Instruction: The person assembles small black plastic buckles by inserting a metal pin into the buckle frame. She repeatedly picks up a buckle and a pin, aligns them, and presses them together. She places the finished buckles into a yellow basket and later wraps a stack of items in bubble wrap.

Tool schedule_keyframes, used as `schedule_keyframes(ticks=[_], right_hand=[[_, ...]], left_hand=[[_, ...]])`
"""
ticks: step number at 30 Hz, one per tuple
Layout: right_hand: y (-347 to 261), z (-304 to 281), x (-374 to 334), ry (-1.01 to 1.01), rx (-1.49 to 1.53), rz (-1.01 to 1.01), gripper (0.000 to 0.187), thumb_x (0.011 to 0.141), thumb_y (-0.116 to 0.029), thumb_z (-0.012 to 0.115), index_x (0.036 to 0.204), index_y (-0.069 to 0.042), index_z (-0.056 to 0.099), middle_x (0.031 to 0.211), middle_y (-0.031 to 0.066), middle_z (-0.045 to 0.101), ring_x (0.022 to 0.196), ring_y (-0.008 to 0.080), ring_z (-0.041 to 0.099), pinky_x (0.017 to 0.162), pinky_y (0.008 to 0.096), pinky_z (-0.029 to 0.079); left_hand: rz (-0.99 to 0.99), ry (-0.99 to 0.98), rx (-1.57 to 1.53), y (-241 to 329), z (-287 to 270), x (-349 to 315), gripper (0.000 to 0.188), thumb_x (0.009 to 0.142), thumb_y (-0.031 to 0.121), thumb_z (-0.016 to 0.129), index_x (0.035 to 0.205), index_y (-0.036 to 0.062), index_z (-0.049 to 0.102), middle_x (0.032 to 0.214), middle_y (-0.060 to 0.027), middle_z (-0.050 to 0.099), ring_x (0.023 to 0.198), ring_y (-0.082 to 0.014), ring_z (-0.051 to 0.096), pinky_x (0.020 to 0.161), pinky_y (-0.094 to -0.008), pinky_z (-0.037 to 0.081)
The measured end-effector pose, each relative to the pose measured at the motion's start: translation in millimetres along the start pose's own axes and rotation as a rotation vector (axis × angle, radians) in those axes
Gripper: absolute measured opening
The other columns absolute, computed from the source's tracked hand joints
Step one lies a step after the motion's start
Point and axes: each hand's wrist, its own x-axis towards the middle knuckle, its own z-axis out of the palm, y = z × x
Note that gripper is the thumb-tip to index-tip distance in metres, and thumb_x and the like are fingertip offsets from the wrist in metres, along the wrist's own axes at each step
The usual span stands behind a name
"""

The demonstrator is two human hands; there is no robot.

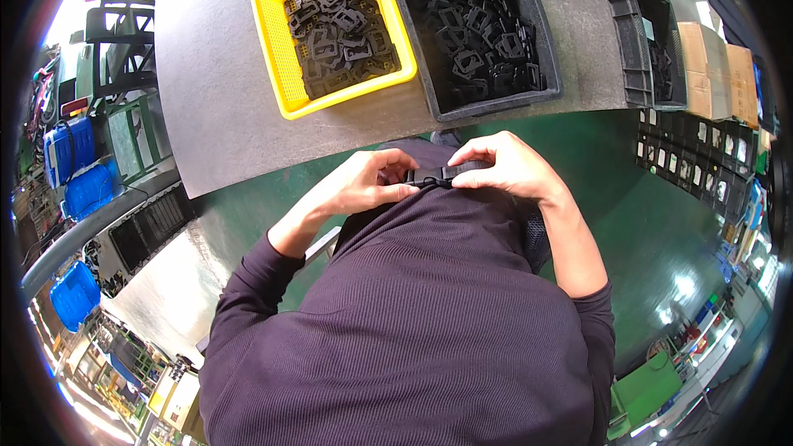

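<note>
At my waist, in front of the dark ribbed shirt, is a black buckle-like plastic piece (431, 177), stretched level between both hands. My left hand (363, 178) is closed on its left end, thumb below and fingers above. Its right end is pinched by my right hand (508, 168), the thumb and forefinger pressed on it. Whether a strap runs on from it is hidden by the fingers. Beyond the hands, on the table, a yellow basket (268, 41) holds many black plastic parts (339, 33). Touching it on the right is a black bin (541, 25) with similar parts (475, 41).
The grey table (206, 58) ends just beyond my hands, above a green floor (619, 198). At its right side stand a black crate (632, 45) and cardboard boxes (704, 62). Blue bins (74, 153) and green metal frames (136, 132) are on the left.
</note>
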Motion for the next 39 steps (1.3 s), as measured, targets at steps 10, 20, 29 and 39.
schedule_keyframes(ticks=[10,20,29,39], right_hand=[[-15.3,4.3,12.2,0.013,-0.561,-0.291,0.038,0.066,-0.027,0.071,0.093,-0.001,0.063,0.081,0.0125,0.059,0.08,0.0287,0.056,0.073,0.0356,0.044],[-27.5,-6.1,28.2,-0.106,-0.468,-0.353,0.034,0.069,-0.019,0.07,0.097,-0.001,0.061,0.082,0.0108,0.057,0.079,0.0248,0.055,0.071,0.033,0.044],[-28.7,-5.8,42.2,-0.053,-0.45,-0.378,0.029,0.073,-0.017,0.068,0.097,-0.003,0.061,0.08,0.0096,0.056,0.077,0.0235,0.054,0.071,0.0322,0.043],[-51.6,3.5,63.7,-0.147,-0.414,-0.211,0.035,0.071,-0.025,0.068,0.094,0.0,0.06,0.081,0.013,0.061,0.072,0.0233,0.058,0.069,0.0319,0.046]], left_hand=[[-0.001,-0.097,0.411,22.7,-18.5,8.0,0.038,0.069,0.027,0.07,0.093,-0.0018,0.06,0.081,-0.0142,0.065,0.074,-0.0213,0.063,0.07,-0.0316,0.051],[0.17,0.021,0.249,6.1,-23.0,3.8,0.031,0.072,0.022,0.067,0.09,-0.001,0.055,0.076,-0.0116,0.058,0.069,-0.0208,0.058,0.064,-0.0321,0.049],[0.05,0.041,-0.091,-16.9,-29.5,1.5,0.044,0.072,0.036,0.074,0.093,0.0015,0.057,0.075,-0.004,0.057,0.07,-0.0107,0.051,0.065,-0.0253,0.044],[0.024,0.09,-0.353,-17.7,-31.6,-4.8,0.033,0.075,0.015,0.072,0.1,0.0038,0.053,0.084,-0.0001,0.057,0.074,-0.0062,0.05,0.067,-0.0221,0.042]])
